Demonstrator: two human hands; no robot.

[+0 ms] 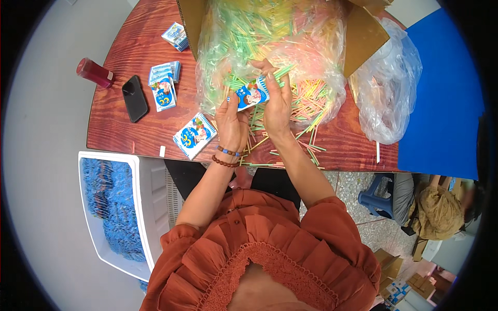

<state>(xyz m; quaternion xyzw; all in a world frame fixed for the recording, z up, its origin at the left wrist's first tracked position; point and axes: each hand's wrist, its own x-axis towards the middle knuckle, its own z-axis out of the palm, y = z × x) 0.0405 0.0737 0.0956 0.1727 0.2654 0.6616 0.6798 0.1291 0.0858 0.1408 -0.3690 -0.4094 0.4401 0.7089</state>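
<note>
Just nearside of the cardboard box, the left hand's fingers pinch a blue-and-white packet; the right hand curls closed round green sticks. Probably a filling step; it calls for evened stick ends.

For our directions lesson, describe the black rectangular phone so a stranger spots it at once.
On the red-brown wooden table, go to its left end. Between the dark-red cylindrical bottle and the blue-and-white packets lies the black rectangular phone, the only dark, glossy slab among them.
</note>
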